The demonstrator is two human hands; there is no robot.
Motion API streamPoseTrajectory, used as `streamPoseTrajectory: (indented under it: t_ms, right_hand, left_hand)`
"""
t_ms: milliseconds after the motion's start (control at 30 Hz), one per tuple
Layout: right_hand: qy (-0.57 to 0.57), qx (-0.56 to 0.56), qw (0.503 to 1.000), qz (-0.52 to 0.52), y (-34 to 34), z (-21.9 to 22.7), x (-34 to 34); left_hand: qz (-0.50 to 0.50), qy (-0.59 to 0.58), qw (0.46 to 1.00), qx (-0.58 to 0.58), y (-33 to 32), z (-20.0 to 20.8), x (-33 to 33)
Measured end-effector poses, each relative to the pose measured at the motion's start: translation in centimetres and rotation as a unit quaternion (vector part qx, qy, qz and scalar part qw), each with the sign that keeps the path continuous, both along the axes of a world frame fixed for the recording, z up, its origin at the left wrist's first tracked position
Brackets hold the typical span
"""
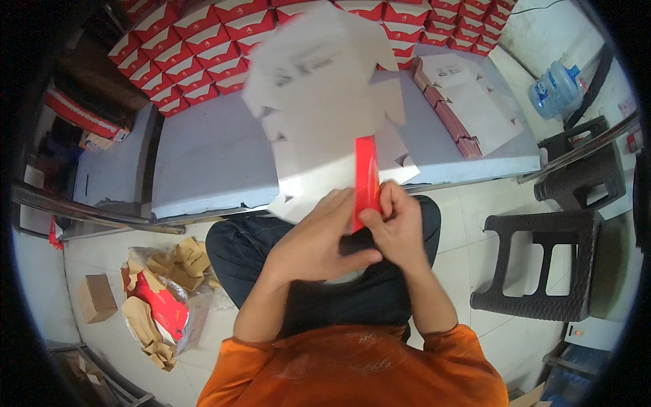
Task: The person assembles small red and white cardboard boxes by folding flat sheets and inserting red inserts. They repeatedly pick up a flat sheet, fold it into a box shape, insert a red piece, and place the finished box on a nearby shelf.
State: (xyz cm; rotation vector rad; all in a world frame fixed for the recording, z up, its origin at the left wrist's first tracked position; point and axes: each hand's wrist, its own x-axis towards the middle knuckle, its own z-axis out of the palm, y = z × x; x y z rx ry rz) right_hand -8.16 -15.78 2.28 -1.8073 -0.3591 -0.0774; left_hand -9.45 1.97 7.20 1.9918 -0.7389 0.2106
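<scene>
Far to the left of the left hand [315, 241], a small brown carton [98, 298] sits on the floor [454, 278]. Nearer to that hand, also low and to its left, torn brown packaging [139, 322] lies around a red piece [163, 305]. Above and left, beyond the hand, a counter [210, 163] with a blue-grey top stretches across, rows of red-and-white boxes [210, 47] stacked along its back.

The left hand is at the near end of a white cardboard sheet [322, 122], its thumb spread toward the right hand [397, 220]; its fingertips are hidden, so I cannot tell whether they grip. The sheet reaches away from both hands over the counter. Between them a red flap [367, 173] stands up, its near end pinched between the right hand's thumb and fingers.

Beyond the right hand, up and to its right, flat cardboard pieces [468, 105] lie piled on the counter. Well to its right stand dark plastic stools [580, 271], with a clear blue water jug [557, 91] farther up.
</scene>
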Motion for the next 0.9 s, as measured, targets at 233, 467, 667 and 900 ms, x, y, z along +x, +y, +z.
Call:
streamPoseTrajectory:
  t_ms: [233, 467, 667, 900]
  right_hand:
    - [0.019, -0.024, 0.995, 0.099, 1.6, 3.9, 1.2]
    - [-0.005, -0.098, 0.989, 0.111, 3.5, 4.0, 0.5]
    - [-0.059, -0.228, 0.965, 0.115, -0.9, 4.5, 2.2]
    - [-0.231, -0.225, 0.933, 0.163, 2.0, 5.9, 2.3]
  left_hand:
    - [0.16, 0.19, 0.969, -0.002, 6.1, 0.6, -2.7]
    - [0.035, 0.206, 0.968, -0.136, 7.8, -2.1, -1.3]
    - [-0.03, 0.192, 0.977, -0.088, 9.4, 0.2, -1.3]
    - [0.003, 0.317, 0.936, -0.151, 6.2, 0.5, -1.6]
